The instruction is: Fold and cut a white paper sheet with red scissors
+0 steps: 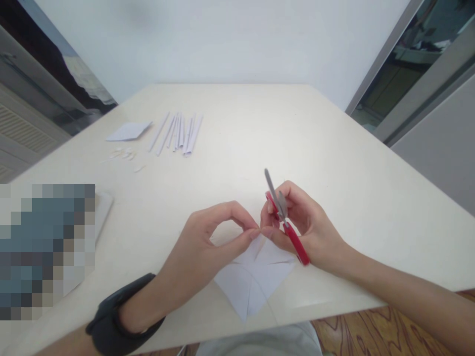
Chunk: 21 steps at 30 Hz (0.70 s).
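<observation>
A white square of paper (258, 287) with slits cut in from its edges lies cornerwise near the table's front edge. My left hand (208, 247), wearing a black wristband (118, 316), pinches the paper's far corner between thumb and fingertips. Meeting it at that corner is my right hand (309, 217), its thumb and fingers closed at the paper. Red-handled scissors (296, 244) hang across the right hand's fingers, blades parted and pointing away from me. A faint curved line crosses the paper; I cannot tell whether it is a thread or a mark.
Several rolled paper tubes (180, 131) lie at the back left of the white table (260, 133). Beside them are a folded sheet (129, 131) and small paper scraps (124, 154). A blurred-out object (44, 252) on something white occupies the left edge. A wall stands behind.
</observation>
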Tool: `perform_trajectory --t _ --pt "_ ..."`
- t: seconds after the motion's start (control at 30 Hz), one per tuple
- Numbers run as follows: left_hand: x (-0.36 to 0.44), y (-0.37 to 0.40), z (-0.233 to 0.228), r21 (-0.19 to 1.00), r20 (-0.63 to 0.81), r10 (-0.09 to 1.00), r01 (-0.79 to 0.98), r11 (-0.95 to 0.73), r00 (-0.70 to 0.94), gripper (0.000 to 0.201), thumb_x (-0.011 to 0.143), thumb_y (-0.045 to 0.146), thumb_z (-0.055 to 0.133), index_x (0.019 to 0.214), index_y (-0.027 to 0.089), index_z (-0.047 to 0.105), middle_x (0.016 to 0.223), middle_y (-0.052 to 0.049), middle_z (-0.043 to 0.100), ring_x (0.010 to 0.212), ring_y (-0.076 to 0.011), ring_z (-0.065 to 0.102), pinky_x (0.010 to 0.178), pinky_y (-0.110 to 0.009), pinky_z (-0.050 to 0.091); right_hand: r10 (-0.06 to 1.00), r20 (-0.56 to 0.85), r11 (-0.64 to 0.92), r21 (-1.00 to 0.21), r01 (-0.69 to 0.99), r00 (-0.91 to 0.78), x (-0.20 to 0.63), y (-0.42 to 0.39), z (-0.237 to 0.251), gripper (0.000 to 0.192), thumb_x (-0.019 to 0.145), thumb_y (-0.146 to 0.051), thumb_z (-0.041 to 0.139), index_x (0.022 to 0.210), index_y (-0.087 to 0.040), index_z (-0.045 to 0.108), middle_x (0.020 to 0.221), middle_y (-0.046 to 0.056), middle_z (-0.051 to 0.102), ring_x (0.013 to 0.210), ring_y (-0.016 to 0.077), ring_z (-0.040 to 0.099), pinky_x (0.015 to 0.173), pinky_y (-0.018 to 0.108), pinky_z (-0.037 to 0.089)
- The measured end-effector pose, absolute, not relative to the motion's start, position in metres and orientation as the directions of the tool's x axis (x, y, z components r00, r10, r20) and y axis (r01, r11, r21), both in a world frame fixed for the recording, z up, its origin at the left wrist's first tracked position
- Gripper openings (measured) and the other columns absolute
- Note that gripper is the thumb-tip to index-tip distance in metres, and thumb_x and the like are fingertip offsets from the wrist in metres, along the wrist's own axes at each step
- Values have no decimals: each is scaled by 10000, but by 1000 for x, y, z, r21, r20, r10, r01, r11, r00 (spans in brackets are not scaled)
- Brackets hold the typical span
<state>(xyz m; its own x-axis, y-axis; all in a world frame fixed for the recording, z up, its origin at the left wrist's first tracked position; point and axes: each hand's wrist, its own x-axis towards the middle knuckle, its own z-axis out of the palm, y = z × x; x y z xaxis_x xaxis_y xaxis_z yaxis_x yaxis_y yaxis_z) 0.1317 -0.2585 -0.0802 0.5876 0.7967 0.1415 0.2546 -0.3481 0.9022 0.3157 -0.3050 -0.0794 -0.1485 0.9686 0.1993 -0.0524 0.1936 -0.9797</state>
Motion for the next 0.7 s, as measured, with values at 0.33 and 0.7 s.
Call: perform_trajectory --t 0.33,0.7 --pt "132 -256 -73 961 28 790 201 -190 613 80 850 198 610 787 222 654 795 25 684 785 -124 622 739 -216 465 970 207 201 -978 -60 -130 316 -304 -80 278 763 -131 706 845 -231 461 767 -27 567 689 135 506 652 289 392" --pt "130 -252 -83 988 -146 757 135 77 637 80 820 260 647 776 208 690 848 -27 719 800 -173 657 725 -265 514 962 207 191 -976 -106 -177 317 -304 -80 355 713 -162 764 904 -247 477 808 -24 557 747 153 511 676 298 392"
